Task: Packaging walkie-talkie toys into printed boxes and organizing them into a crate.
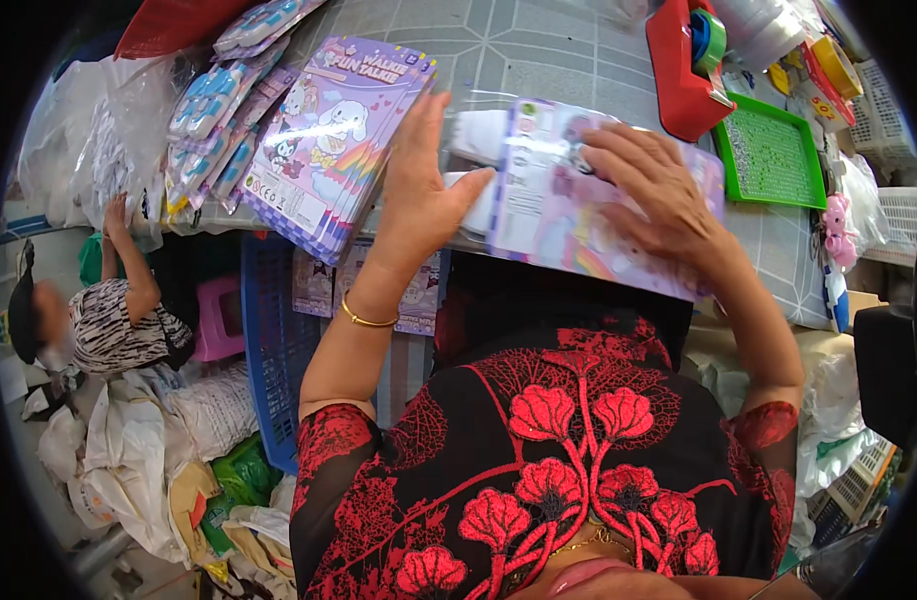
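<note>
My left hand point(423, 190) is open, its fingers stretched up beside a stack of purple cartoon-printed cards point(323, 140), with the thumb apart. From here I cannot tell whether it touches the stack. Flat on another purple printed card point(528, 190) lies my right hand point(648, 195), fingers spread and slightly blurred. That card is at the table's near edge, and its right part is under my hand. White pieces in clear plastic point(475, 135) show between my left hand and the card; their kind is partly hidden.
Packs with blue-and-white toys point(213, 100) are piled at the left. A red tape dispenser point(683, 75) stands far right, beside a green tray point(778, 150) of tiny pieces. A blue crate point(273, 350) is below the table edge. Another person point(128, 310) works at the left.
</note>
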`<state>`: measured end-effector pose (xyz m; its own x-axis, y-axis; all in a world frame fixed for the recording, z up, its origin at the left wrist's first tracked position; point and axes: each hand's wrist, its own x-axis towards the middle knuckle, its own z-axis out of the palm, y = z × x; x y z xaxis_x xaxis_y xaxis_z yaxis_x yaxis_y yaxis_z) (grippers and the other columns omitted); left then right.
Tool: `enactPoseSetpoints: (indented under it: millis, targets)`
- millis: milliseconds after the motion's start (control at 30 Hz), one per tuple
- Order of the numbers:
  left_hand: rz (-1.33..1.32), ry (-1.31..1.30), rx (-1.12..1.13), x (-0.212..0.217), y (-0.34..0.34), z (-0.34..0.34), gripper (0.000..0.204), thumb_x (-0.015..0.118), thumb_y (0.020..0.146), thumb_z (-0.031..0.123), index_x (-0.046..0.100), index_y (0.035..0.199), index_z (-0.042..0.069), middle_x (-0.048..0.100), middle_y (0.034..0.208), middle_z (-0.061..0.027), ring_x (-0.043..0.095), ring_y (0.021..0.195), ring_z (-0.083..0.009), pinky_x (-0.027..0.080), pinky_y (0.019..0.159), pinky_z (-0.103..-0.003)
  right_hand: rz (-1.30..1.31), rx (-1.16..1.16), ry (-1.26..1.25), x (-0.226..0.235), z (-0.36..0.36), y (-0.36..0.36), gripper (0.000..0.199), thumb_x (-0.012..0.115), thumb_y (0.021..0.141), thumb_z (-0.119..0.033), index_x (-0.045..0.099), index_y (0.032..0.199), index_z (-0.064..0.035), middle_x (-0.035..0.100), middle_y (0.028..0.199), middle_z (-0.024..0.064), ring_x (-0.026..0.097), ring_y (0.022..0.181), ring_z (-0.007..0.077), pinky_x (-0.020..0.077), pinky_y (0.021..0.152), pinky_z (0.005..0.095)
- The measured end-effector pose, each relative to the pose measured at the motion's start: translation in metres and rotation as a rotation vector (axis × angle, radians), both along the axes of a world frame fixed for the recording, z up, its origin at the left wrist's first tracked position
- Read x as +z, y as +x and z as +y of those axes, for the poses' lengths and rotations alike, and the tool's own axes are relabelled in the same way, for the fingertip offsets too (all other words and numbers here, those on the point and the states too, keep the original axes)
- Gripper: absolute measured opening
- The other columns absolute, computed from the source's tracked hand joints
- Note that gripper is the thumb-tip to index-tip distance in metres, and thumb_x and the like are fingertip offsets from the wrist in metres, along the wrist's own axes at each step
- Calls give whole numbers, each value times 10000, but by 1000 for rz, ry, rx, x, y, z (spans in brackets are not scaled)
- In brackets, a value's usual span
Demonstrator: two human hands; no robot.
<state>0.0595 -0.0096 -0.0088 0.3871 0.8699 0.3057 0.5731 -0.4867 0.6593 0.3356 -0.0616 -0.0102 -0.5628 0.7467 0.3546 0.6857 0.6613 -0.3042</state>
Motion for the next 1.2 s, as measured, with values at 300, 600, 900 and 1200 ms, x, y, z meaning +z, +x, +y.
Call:
enactPoseSetpoints:
  millis: [300,600,900,1200]
  targets:
    - [-694,-448,-80,-34,18,-15,749,621,782,-35,194,1398,-49,458,1281,-208,440,1204,-236,324,1025,-312,-185,169,-89,-11,19,-18,571,490,863,-336,370,1371,-103,276,1471,116,227,1366,320,117,1120,478]
    - [-677,-561,-126,-26,18,-10,708,595,779,-67,239,1390,-43,465,1284,-187,440,1210,-216,320,1029,-304,-18,161,-82,-12,27,-18,579,603,751,-72,427,1302,-63,416,1374,127,359,1296,304,266,1072,449]
    - [-769,-539,-66,-30,23,-13,663,574,765,-108,296,1365,-57,460,1297,-176,439,1220,-215,327,1034,-304,-43,40,113,6,19,8,374,543,791,-86,549,1165,-71,578,1121,89,548,1010,281,414,837,363]
    - [-815,-545,-101,-29,26,-17,696,552,760,-120,259,1385,-35,447,1313,-167,424,1221,-205,329,1026,-298,-203,318,-190,34,47,-36,138,560,776,-118,620,895,-84,521,868,70,549,906,250,464,729,371]
